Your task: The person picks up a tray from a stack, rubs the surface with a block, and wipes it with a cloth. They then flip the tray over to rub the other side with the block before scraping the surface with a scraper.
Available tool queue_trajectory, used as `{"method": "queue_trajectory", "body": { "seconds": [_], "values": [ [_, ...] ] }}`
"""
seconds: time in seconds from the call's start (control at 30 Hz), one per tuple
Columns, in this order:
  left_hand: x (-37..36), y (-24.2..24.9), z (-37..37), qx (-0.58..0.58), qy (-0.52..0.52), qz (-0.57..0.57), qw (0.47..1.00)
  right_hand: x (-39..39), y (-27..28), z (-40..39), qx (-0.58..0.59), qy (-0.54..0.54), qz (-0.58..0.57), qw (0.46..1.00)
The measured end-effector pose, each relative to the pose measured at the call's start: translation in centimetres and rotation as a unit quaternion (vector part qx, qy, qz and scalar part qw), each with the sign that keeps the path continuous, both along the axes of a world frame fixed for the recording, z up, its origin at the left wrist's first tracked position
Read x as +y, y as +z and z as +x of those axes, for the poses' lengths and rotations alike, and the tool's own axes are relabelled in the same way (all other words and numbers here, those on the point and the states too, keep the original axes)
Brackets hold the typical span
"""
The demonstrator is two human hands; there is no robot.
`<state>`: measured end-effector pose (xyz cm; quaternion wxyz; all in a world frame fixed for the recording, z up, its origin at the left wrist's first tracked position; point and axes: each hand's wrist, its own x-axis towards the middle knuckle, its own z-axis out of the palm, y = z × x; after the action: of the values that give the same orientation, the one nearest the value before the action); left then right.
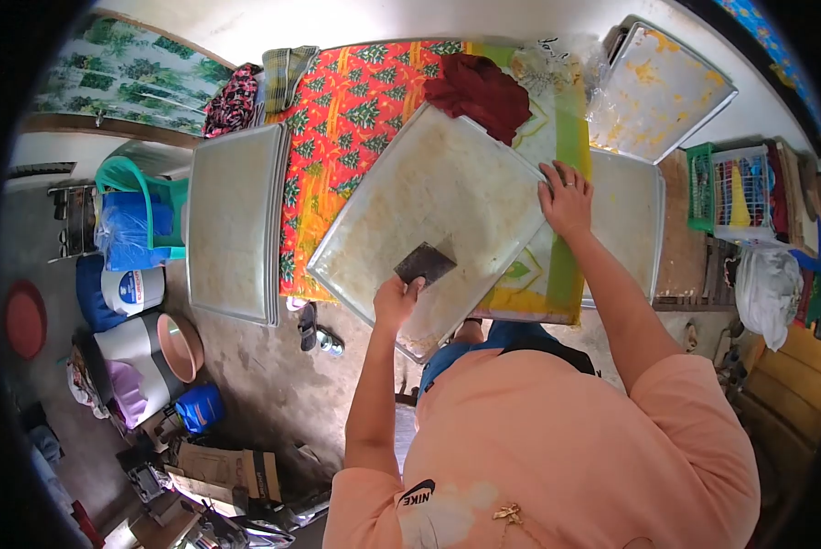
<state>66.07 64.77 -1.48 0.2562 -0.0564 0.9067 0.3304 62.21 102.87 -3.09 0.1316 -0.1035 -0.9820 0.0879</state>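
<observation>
A large metal baking tray (410, 183) lies at an angle across the table, its near corner sticking out past the table's front edge toward my body. Its surface has brownish stains. My left hand (398, 300) is closed round a dark, flat, square scraper (426, 263), whose blade lies against the lower middle of the tray. At the tray's right corner, my right hand (568, 199) holds the rim, thumb on the near side and fingers along the edge. A dark red cloth (479, 94) is bunched up beside the tray's far corner.
Stacked trays (232, 220) stand left of the table, which has a red tree-patterned cover (346, 82). A yellow-smeared tray (662, 87) leans at the back right, above another tray (625, 220). Baskets (740, 188) sit further right. Slippers (308, 327) lie on the floor.
</observation>
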Motion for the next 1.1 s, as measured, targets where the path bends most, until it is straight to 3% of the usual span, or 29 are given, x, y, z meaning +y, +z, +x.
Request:
{"method": "queue_trajectory", "body": {
  "seconds": [0.13,0.17,0.3,0.4,0.5,0.63,0.67,0.73,0.77,0.87,0.97,1.1],
  "values": [
    [0.7,-0.2,1.6,0.033,-0.03,-0.019,0.999,0.1,-0.1,0.2,0.012,0.009,-0.004,1.0],
    [0.9,-1.3,2.6,0.065,-0.018,0.033,0.997,0.1,-0.2,0.3,0.01,0.011,-0.002,1.0],
    [1.0,-0.4,2.8,0.063,0.043,-0.03,0.997,-0.2,-0.3,0.4,0.002,-0.002,-0.035,0.999],
    [0.6,-1.0,3.7,0.059,-0.014,-0.008,0.998,-2.4,0.8,1.9,-0.008,0.07,-0.044,0.997],
    [1.1,0.0,3.4,0.027,0.052,-0.023,0.998,-4.8,0.0,3.8,-0.056,0.204,-0.031,0.977],
    [0.8,-1.2,3.5,0.015,-0.012,-0.047,0.999,-6.2,-0.2,5.3,-0.024,0.21,-0.021,0.977],
    [0.4,-2.4,3.7,0.026,0.009,-0.056,0.998,-6.2,-0.2,5.2,-0.021,0.21,-0.021,0.977],
    [1.5,0.4,3.6,0.044,0.047,-0.075,0.995,-6.2,-0.1,5.3,-0.019,0.206,-0.024,0.978],
    [0.6,-1.8,4.0,0.094,0.057,-0.014,0.994,-6.1,-0.2,5.4,-0.016,0.208,-0.025,0.978],
    [0.9,-0.8,4.4,0.033,0.003,-0.064,0.997,-6.1,0.3,5.4,-0.015,0.213,-0.03,0.977],
    [1.3,0.1,4.2,0.059,0.042,-0.072,0.995,-6.1,0.5,5.3,-0.016,0.211,-0.037,0.977],
    [0.2,-2.2,4.2,0.088,0.014,-0.03,0.996,-5.9,0.4,5.4,-0.001,0.213,-0.041,0.976]
  ]
}}
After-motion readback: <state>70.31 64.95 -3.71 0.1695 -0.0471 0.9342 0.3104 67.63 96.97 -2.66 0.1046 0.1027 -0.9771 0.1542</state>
